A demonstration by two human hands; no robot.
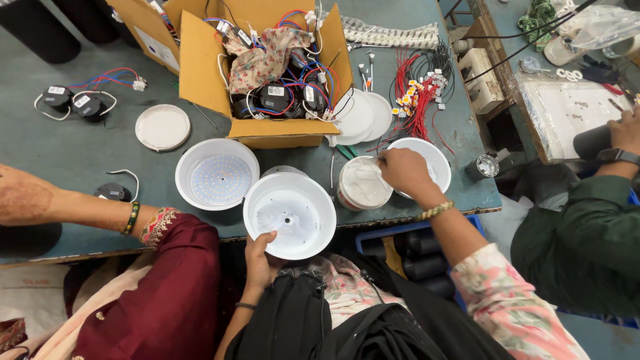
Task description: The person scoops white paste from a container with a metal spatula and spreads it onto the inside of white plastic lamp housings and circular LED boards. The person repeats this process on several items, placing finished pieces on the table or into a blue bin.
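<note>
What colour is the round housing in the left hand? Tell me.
White, seen in the head view: the left hand holds the round housing by its rim.

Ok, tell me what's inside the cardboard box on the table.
The cardboard box holds black round parts tangled in red, blue and white wires, with a flowered cloth on top. Whatever lies beneath the cloth is hidden.

A box [263,73] of wired parts sits at the back of the table [67,143], with a lid [163,127] to its left and loose wires [420,93] to its right. Before the box lies a bowl [217,175]; just right of it, over the table's near edge, the left hand [259,263] holds a dish [289,215]. Farther right, the right hand [405,172] rests in a tub [363,183], beside another bowl [427,160].
</note>
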